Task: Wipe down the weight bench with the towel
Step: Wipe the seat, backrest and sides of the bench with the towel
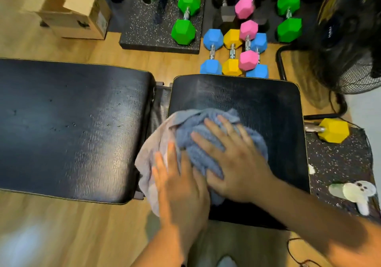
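Note:
The black weight bench has a long back pad (68, 126) on the left and a shorter seat pad (268, 110) on the right, with a gap between them. A bunched grey-blue towel (185, 126) lies on the seat pad's left part and hangs over the gap. My right hand (228, 159) presses flat on the towel with fingers spread. My left hand (179, 186) lies flat on the towel's left, paler part, fingers straight. A dull smear shows on the seat pad behind the towel.
Coloured hex dumbbells (233, 54) lie on the wooden floor behind the seat. A yellow dumbbell (332, 130) and a white object (358, 192) rest on a speckled mat to the right. A black fan (350, 40) stands at far right; a cardboard box (78, 13) at back left.

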Action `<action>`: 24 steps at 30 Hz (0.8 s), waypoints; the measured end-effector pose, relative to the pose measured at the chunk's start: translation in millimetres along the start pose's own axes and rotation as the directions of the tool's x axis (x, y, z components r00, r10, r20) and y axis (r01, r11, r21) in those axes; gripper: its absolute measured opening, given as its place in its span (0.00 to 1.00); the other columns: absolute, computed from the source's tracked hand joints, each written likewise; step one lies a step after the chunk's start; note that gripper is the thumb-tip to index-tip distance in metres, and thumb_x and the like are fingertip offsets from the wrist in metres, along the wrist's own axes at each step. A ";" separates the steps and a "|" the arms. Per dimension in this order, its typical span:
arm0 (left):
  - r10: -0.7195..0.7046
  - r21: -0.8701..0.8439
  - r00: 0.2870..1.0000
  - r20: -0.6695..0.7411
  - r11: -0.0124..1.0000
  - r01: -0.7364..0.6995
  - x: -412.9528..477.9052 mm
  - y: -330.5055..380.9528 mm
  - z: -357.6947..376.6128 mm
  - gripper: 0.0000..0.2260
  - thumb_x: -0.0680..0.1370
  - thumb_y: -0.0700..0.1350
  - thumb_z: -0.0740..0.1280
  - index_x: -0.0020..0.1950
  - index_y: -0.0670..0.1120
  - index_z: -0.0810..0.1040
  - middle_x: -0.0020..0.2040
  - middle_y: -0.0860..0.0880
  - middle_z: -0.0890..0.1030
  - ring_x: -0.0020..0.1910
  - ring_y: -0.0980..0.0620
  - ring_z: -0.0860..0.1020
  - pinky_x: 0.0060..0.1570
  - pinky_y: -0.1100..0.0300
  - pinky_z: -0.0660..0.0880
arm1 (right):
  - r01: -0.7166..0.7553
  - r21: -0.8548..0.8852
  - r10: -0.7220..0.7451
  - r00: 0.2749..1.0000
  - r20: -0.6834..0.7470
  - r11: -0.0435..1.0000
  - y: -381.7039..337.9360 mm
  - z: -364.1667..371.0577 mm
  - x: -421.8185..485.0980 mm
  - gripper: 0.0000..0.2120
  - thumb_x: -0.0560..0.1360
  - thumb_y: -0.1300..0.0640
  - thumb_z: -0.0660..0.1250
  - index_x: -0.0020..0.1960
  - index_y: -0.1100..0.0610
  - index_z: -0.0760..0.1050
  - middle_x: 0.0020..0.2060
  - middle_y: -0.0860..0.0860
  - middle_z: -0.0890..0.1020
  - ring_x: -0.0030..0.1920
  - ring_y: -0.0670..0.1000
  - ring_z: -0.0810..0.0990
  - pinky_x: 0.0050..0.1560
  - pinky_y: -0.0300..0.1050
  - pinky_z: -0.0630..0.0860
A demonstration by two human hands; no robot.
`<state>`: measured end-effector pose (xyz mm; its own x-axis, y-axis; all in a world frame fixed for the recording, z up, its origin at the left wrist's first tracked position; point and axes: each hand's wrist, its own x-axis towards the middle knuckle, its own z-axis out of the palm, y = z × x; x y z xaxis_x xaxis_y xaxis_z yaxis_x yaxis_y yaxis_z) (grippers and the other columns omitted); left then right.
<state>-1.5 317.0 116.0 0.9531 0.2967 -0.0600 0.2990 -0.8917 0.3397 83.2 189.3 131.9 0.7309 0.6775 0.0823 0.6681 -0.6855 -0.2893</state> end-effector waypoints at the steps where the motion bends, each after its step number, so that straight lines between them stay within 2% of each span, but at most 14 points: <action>1: -0.057 0.007 0.998 -0.003 0.998 0.057 20.7 8.7 -2.0 0.26 0.77 0.49 0.48 0.74 0.44 0.65 0.77 0.44 0.59 0.73 0.33 0.59 0.69 0.39 0.59 | -0.017 -0.022 0.017 1.000 -0.008 1.000 14.6 -1.6 16.8 0.35 0.71 0.40 0.61 0.76 0.44 0.58 0.76 0.53 0.61 0.76 0.58 0.56 0.71 0.63 0.56; 4: -0.148 -0.098 0.989 -0.010 0.984 0.147 86.1 34.1 -6.4 0.26 0.78 0.52 0.46 0.77 0.50 0.58 0.79 0.50 0.53 0.76 0.38 0.53 0.72 0.39 0.53 | -0.104 -0.070 0.100 0.993 -0.058 0.992 51.3 -3.6 62.2 0.33 0.74 0.38 0.59 0.76 0.45 0.56 0.75 0.53 0.62 0.75 0.59 0.59 0.71 0.60 0.58; 8: -0.077 -0.084 0.997 -0.003 0.994 0.077 148.1 49.6 -3.3 0.26 0.77 0.52 0.45 0.77 0.52 0.54 0.79 0.48 0.52 0.76 0.37 0.50 0.71 0.37 0.51 | -0.246 -0.054 0.236 0.961 -0.141 0.968 79.9 -6.8 101.2 0.32 0.74 0.37 0.57 0.75 0.45 0.60 0.71 0.52 0.68 0.70 0.58 0.66 0.66 0.59 0.64; 10: -0.064 -0.047 0.998 -0.006 0.997 0.064 170.6 55.5 0.8 0.25 0.78 0.52 0.47 0.76 0.52 0.57 0.78 0.47 0.57 0.75 0.37 0.53 0.71 0.36 0.51 | -0.302 -0.042 0.297 0.951 -0.083 0.953 93.8 -14.2 118.1 0.32 0.73 0.37 0.57 0.75 0.44 0.59 0.67 0.52 0.72 0.64 0.60 0.72 0.60 0.58 0.69; 12: -0.039 0.024 0.999 -0.026 0.999 0.040 188.1 64.6 3.0 0.24 0.77 0.52 0.48 0.72 0.50 0.65 0.72 0.45 0.68 0.70 0.36 0.63 0.68 0.36 0.56 | -0.366 0.001 0.365 0.929 0.055 0.931 111.7 -26.5 128.8 0.32 0.73 0.37 0.56 0.75 0.43 0.56 0.64 0.55 0.75 0.60 0.62 0.74 0.56 0.56 0.71; 14: 0.038 0.114 0.998 -0.045 0.993 -0.033 205.3 77.4 3.0 0.22 0.77 0.51 0.48 0.64 0.47 0.72 0.60 0.43 0.77 0.59 0.38 0.72 0.63 0.41 0.64 | -0.446 0.029 0.431 0.878 0.208 0.895 131.5 -39.0 132.9 0.32 0.74 0.34 0.57 0.75 0.41 0.55 0.61 0.58 0.76 0.59 0.62 0.75 0.54 0.52 0.71; 15: 0.074 0.140 0.997 -0.024 0.988 -0.069 214.2 84.6 3.5 0.20 0.78 0.51 0.48 0.60 0.46 0.74 0.56 0.42 0.79 0.55 0.39 0.74 0.59 0.45 0.67 | -0.491 0.043 0.469 0.851 0.238 0.870 138.8 -44.8 132.5 0.31 0.73 0.32 0.56 0.73 0.40 0.57 0.61 0.58 0.77 0.60 0.62 0.74 0.54 0.51 0.71; 17: 0.165 0.175 0.986 0.000 0.971 -0.162 228.9 97.4 8.0 0.17 0.80 0.50 0.49 0.56 0.45 0.74 0.52 0.42 0.80 0.50 0.40 0.77 0.48 0.52 0.68 | -0.566 0.069 0.543 0.814 0.204 0.822 150.0 -52.4 128.3 0.31 0.70 0.27 0.55 0.69 0.40 0.64 0.62 0.59 0.76 0.61 0.63 0.74 0.58 0.51 0.71; 20: 0.362 0.203 0.931 0.042 0.910 -0.362 235.3 123.5 20.2 0.14 0.80 0.46 0.52 0.57 0.43 0.73 0.53 0.41 0.79 0.50 0.38 0.78 0.41 0.52 0.67 | -0.702 0.131 0.690 0.712 0.131 0.700 168.4 -53.3 107.1 0.30 0.70 0.28 0.54 0.66 0.43 0.68 0.60 0.60 0.77 0.59 0.64 0.75 0.55 0.51 0.72; 22: 0.484 0.272 0.875 0.022 0.839 -0.472 232.1 143.3 30.8 0.17 0.80 0.45 0.49 0.58 0.42 0.74 0.52 0.42 0.80 0.49 0.38 0.78 0.36 0.52 0.63 | -0.744 0.239 0.754 0.654 0.067 0.624 181.1 -52.7 87.1 0.28 0.69 0.30 0.56 0.63 0.44 0.70 0.56 0.57 0.79 0.55 0.61 0.77 0.52 0.49 0.72; 24: 0.510 0.289 0.860 0.020 0.821 -0.493 225.6 163.0 38.4 0.21 0.79 0.47 0.45 0.57 0.44 0.75 0.49 0.42 0.81 0.46 0.39 0.78 0.34 0.53 0.58 | -0.752 0.373 0.801 0.597 0.037 0.543 187.8 -49.4 68.3 0.28 0.70 0.30 0.58 0.62 0.45 0.71 0.49 0.51 0.81 0.52 0.57 0.78 0.53 0.48 0.74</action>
<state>264.1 225.4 121.8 0.9731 -0.2065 0.1024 -0.2112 -0.9767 0.0374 265.4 93.7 130.4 0.9666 -0.1348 -0.2182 -0.2389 -0.7827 -0.5747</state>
